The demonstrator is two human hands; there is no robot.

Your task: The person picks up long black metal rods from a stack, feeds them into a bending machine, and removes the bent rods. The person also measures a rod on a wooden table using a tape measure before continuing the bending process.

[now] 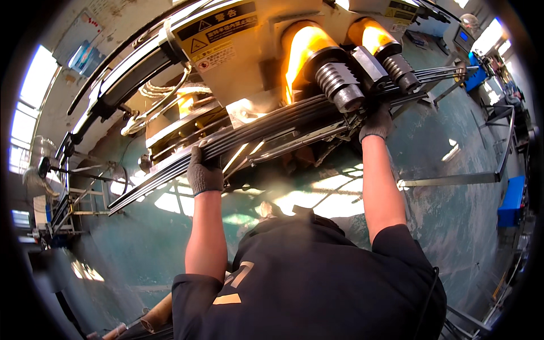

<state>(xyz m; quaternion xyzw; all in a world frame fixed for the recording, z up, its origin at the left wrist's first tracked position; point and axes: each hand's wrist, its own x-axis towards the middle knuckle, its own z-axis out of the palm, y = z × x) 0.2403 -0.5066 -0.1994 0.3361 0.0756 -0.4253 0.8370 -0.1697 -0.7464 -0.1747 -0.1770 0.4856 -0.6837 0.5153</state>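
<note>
Several long, dark rods point(255, 129), left hand point(204, 173) closed around them, right hand's point(377, 123) grip unclear

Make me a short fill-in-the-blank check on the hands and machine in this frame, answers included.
1. The left hand, closed on the long, thin, dark metal rods, wears a grey knitted ____.
2. The beige metal machine bears ____ ridged, round steel cylinders.
3. The nearer hand to those cylinders is the ____ one.
4. The translucent blue bottle appears in the picture's upper ____ part.

Missing words: glove; two; right; left.
</note>
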